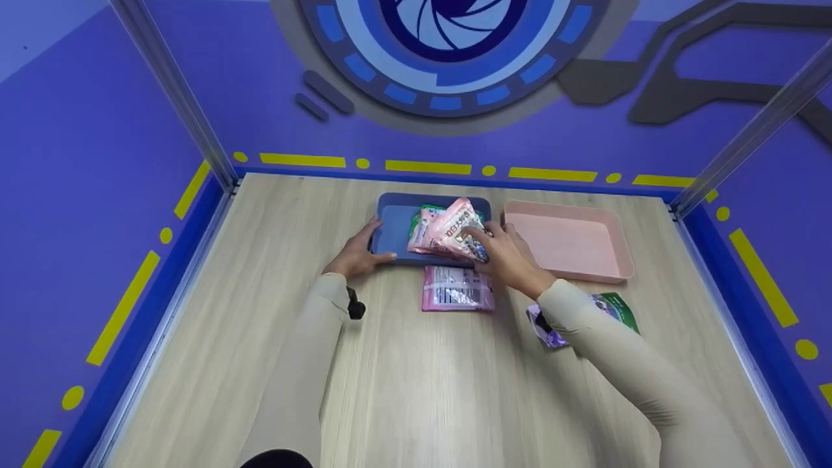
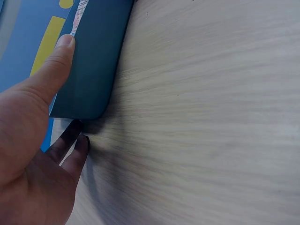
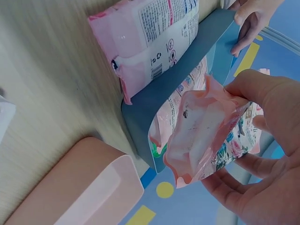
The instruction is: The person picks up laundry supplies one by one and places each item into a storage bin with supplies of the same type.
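At least one packet (image 1: 421, 229) already inside the blue tray (image 1: 395, 211), upper centre of the frame; pinches a pink packet (image 3: 192, 140) over it with the right hand (image 1: 510, 257), touches its left corner with the extended left hand (image 1: 356, 255). Still outside: pink-edged pack (image 1: 458, 290), centre, and purple-and-green packaging (image 1: 617, 309), right.

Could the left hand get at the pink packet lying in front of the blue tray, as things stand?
Probably yes: only bare table shows between the left hand and the left edge of the pink packet, though the hand would likely have to leave the blue tray that it touches.
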